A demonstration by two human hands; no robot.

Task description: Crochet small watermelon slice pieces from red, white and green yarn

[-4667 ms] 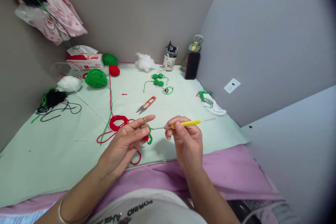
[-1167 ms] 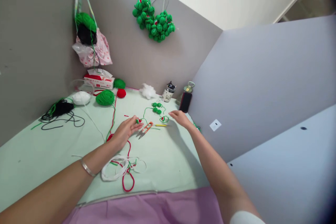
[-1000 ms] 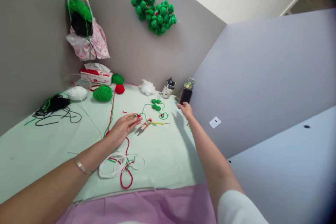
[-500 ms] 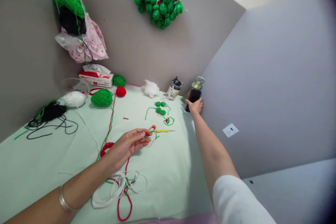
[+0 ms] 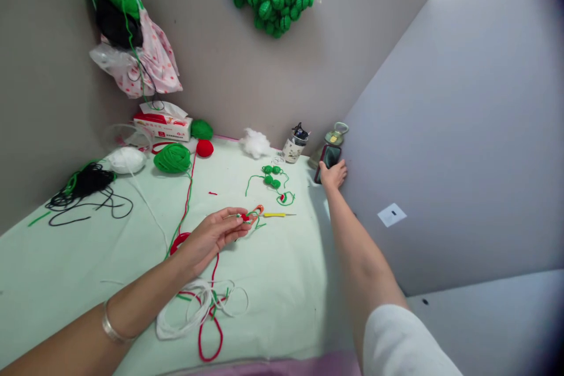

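Observation:
My left hand (image 5: pixel 219 230) pinches a small crocheted piece (image 5: pixel 244 218) in red, white and green, with a green yarn tail. Just past its fingertips, an orange stitch marker (image 5: pixel 259 210) and a yellow-handled crochet hook (image 5: pixel 275 215) are on the pale cloth. At the back right, my right hand (image 5: pixel 335 174) grips the lower part of a smartphone (image 5: pixel 329 157), thumb on its front. The phone leans upright before a greenish bottle (image 5: pixel 333 137), and its screen is lit. Small green crocheted balls (image 5: pixel 271 177) with yarn tails lie between the hands.
Green yarn (image 5: pixel 173 158), red yarn (image 5: pixel 204 148), white yarn (image 5: pixel 127 160) and tangled black yarn (image 5: pixel 86 184) occupy the left. Along the wall stand a tissue box (image 5: pixel 163 125), stuffing (image 5: pixel 255 143) and a cup (image 5: pixel 293 148). Loose white cord (image 5: pixel 176 329) lies in front.
The smartphone's screen has gone from dark to lit. My right hand stays on it. The left hand keeps the crocheted piece, and the whole view has shifted slightly.

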